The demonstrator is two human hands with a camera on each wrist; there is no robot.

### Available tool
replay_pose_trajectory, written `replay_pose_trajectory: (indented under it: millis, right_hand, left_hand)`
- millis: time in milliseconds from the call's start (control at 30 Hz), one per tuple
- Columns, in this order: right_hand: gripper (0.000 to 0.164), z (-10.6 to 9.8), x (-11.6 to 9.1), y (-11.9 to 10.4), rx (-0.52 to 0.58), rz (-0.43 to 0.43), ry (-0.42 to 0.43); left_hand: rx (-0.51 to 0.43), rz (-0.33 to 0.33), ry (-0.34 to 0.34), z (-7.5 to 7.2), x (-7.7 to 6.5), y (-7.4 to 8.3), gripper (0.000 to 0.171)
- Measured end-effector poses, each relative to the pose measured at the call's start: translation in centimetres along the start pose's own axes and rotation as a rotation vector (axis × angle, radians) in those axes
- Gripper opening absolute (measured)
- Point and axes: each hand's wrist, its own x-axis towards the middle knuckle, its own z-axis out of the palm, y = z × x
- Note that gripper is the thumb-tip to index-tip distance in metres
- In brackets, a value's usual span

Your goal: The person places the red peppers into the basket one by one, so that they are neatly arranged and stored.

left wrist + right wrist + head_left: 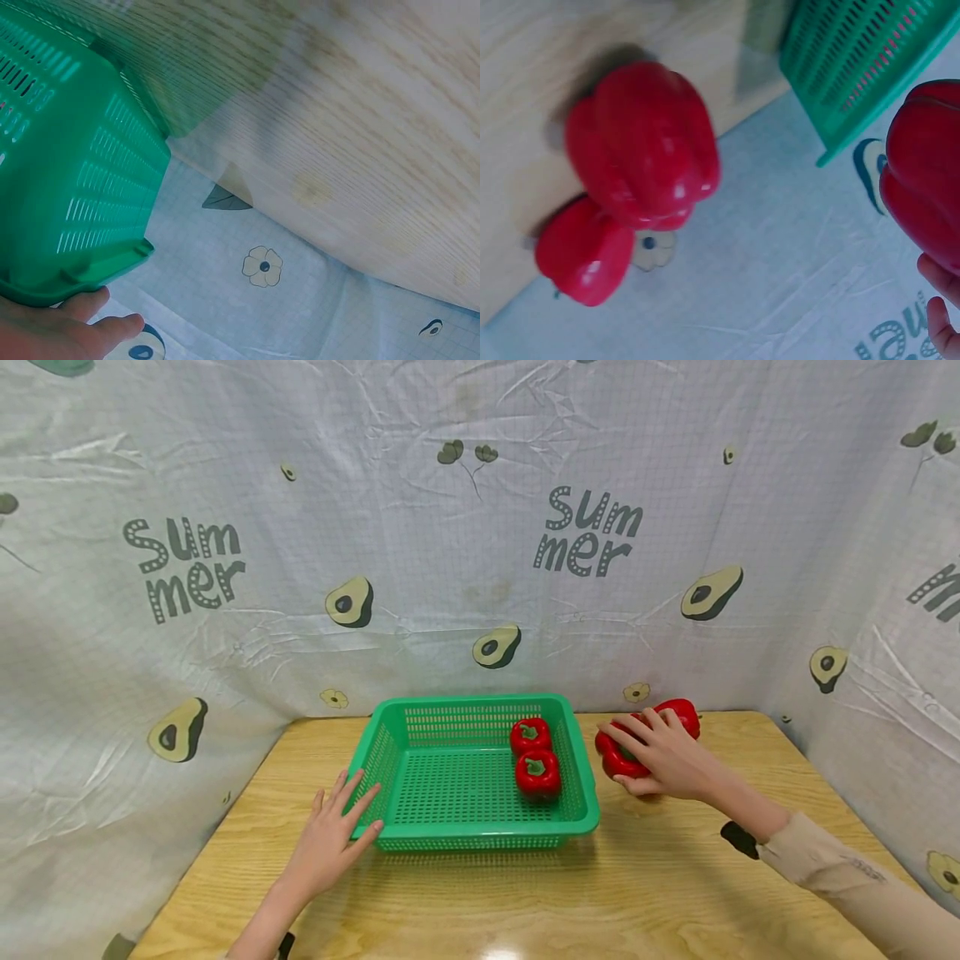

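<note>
My right hand (pixel 663 756) grips a red bell pepper (pixel 622 764) to the right of the green basket (pixel 476 841). In the right wrist view this held pepper (pixel 926 172) is at the right edge, with fingertips (pixel 941 277) against it. A bell pepper (pixel 641 146) and a smaller-looking one (pixel 585 251) lie on the table there. One pepper (pixel 681 714) shows behind my hand in the head view. Inside the basket, along its right side, two red bell peppers (pixel 530 737) stand with green stems up. My left hand (pixel 330 835) rests with spread fingers on the basket's left rim.
The wooden table (pixel 480 902) carries the basket near its back edge. A pale curtain (pixel 420 527) printed with avocados and lettering hangs behind and at both sides.
</note>
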Motion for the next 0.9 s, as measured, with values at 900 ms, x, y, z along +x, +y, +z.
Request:
replay_pose_trajectory:
  millis: [900]
  right_hand:
    - [0.075, 0.9, 10.0, -1.3, 0.02, -0.01, -0.038]
  left_hand:
    - [0.013, -0.004, -0.007, 0.0, 0.0, 0.1, 0.051]
